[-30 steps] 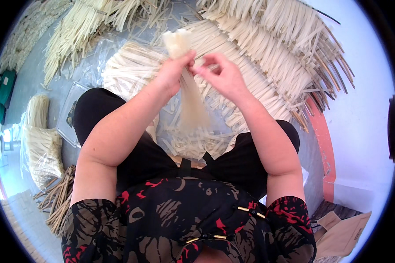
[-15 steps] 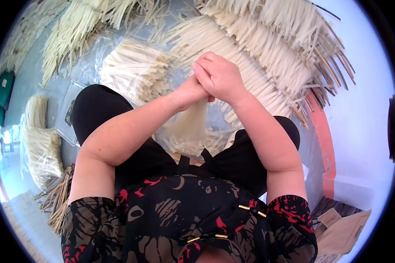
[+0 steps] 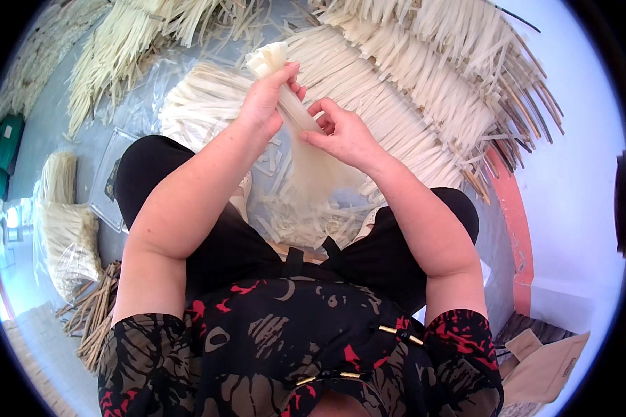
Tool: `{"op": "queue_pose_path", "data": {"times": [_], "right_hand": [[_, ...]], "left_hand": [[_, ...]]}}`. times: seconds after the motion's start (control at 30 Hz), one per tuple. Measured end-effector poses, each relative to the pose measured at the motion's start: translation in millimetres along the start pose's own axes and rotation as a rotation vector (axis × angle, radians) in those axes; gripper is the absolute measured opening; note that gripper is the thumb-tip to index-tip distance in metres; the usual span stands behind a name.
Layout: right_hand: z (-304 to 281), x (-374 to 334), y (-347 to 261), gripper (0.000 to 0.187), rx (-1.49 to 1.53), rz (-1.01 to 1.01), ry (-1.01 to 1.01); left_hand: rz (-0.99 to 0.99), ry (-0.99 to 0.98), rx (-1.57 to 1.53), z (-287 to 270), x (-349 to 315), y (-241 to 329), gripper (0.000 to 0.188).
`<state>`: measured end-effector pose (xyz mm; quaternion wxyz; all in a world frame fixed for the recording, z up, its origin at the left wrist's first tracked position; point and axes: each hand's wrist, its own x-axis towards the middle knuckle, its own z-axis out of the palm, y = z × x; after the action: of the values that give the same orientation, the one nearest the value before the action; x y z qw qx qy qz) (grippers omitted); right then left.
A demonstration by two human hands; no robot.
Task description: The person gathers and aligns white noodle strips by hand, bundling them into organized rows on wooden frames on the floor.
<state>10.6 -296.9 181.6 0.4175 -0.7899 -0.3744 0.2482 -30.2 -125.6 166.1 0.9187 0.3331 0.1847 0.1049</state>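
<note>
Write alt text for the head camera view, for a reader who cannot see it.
A seated person's left hand grips the top of a bundle of pale flat strips, while the right hand pinches it lower down. Heaps of similar strips cover the floor around their knees.

looks like a small craft workshop where people work sitting on the floor, not a home room. pale cut strips (image 3: 424,90) lie fanned out in rows from 12 to 2 o'clock, more heaps (image 3: 111,55) at 11. bagged bundles (image 3: 66,236) and a pile of brown sticks (image 3: 94,320) sit at 9 o'clock on the grey floor (image 3: 62,118). loose offcuts (image 3: 306,215) litter the middle, and a plain white wall (image 3: 577,174) with an orange base runs at 3.
</note>
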Motion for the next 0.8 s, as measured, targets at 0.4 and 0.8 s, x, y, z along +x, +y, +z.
{"op": "queue_pose_path", "data": {"times": [0.4, 0.8], "right_hand": [[12, 0, -1, 0.018, 0.378, 0.04, -0.081], [7, -7, -24, 0.03, -0.299, -0.261, 0.461]], "left_hand": [[0.081, 0.01, -0.037, -4, -7, -6, 0.022], [0.141, -0.003, 0.051, 2, -7, 3, 0.022]]}}
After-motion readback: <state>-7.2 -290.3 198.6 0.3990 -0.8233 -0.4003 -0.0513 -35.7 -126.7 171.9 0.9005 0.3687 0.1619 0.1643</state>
